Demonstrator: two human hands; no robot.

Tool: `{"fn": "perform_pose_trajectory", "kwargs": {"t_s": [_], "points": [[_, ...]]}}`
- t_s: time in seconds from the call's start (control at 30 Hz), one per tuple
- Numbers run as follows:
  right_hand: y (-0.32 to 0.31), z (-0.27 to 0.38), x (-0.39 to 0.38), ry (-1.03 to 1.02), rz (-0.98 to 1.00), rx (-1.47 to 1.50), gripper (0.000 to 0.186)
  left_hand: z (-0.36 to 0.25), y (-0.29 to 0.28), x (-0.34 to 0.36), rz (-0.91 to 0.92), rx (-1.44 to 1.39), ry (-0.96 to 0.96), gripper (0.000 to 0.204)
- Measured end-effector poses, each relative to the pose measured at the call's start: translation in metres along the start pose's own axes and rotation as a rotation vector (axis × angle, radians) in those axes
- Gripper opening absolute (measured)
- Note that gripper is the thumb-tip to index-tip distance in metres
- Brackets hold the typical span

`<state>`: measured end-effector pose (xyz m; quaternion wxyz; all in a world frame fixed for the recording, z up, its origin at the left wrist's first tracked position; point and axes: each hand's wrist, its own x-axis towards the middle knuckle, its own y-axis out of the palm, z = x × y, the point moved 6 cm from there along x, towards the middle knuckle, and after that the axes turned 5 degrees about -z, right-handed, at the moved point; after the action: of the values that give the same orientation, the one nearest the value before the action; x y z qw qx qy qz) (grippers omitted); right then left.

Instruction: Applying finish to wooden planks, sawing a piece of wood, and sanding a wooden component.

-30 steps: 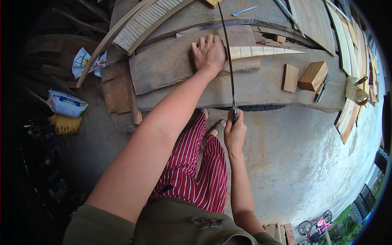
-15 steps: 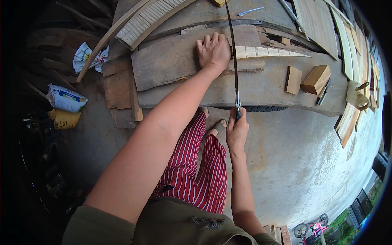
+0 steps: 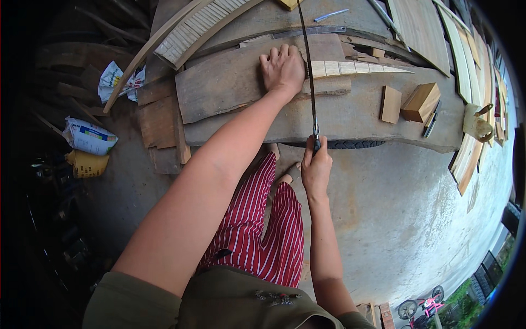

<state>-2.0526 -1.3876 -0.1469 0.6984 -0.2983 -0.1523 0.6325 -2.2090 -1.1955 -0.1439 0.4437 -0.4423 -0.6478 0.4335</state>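
Observation:
My left hand (image 3: pixel 283 71) is closed, its fingers curled over the end of a pale, tapering wooden strip (image 3: pixel 350 67) crossed with pencil lines. It presses the strip down onto a rough brown board (image 3: pixel 219 85). Right beside those knuckles, a handsaw (image 3: pixel 314 107) with a long, narrow dark blade lies across the strip, pointing away from me. My right hand (image 3: pixel 316 172) is wrapped around the saw's handle just off the near edge of the workbench (image 3: pixel 263 130). The cut itself is too small to make out.
Two wooden blocks, one flat (image 3: pixel 390 104) and one thick (image 3: pixel 421 102), sit on the bench at right, beside pens (image 3: pixel 431 123). A curved slatted wooden piece (image 3: pixel 192 30) lies at far left. Another pen (image 3: pixel 331 15) is farther back. Planks (image 3: pixel 419 33) lean at far right.
The saw and my right hand have shifted slightly away from me, along the blade's line. My left hand stays on the strip; the whole view has drifted a little.

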Motion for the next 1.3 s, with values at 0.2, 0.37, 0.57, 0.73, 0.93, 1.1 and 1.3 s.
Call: {"fn": "perform_pose_trajectory", "kwargs": {"t_s": [0.2,0.37,0.57,0.73,0.93,1.1,1.3], "points": [[-0.056,-0.029,-0.128,0.140,0.082,-0.064,0.010,0.001,-0.001,-0.002,-0.013,0.017,-0.022,0.025],[-0.026,-0.009,-0.049,0.015,0.018,0.012,0.009,0.000,-0.004,-0.001,-0.014,0.008,-0.012,0.023],[-0.013,-0.009,-0.028,-0.010,0.015,0.029,0.012,0.001,-0.003,-0.001,-0.017,0.009,-0.016,0.022],[-0.057,-0.031,-0.129,0.127,0.096,-0.026,0.021,0.003,-0.002,-0.001,0.022,0.003,-0.028,0.022],[-0.010,-0.004,-0.018,-0.019,0.017,0.073,0.010,0.001,-0.004,-0.001,0.015,-0.003,-0.023,0.021],[-0.016,-0.015,-0.037,0.014,0.031,0.037,0.010,0.001,-0.003,0.000,0.010,0.012,-0.026,0.020],[-0.058,-0.036,-0.121,0.135,0.091,-0.067,0.034,0.000,-0.004,0.000,0.043,-0.009,-0.033,0.021]]}}
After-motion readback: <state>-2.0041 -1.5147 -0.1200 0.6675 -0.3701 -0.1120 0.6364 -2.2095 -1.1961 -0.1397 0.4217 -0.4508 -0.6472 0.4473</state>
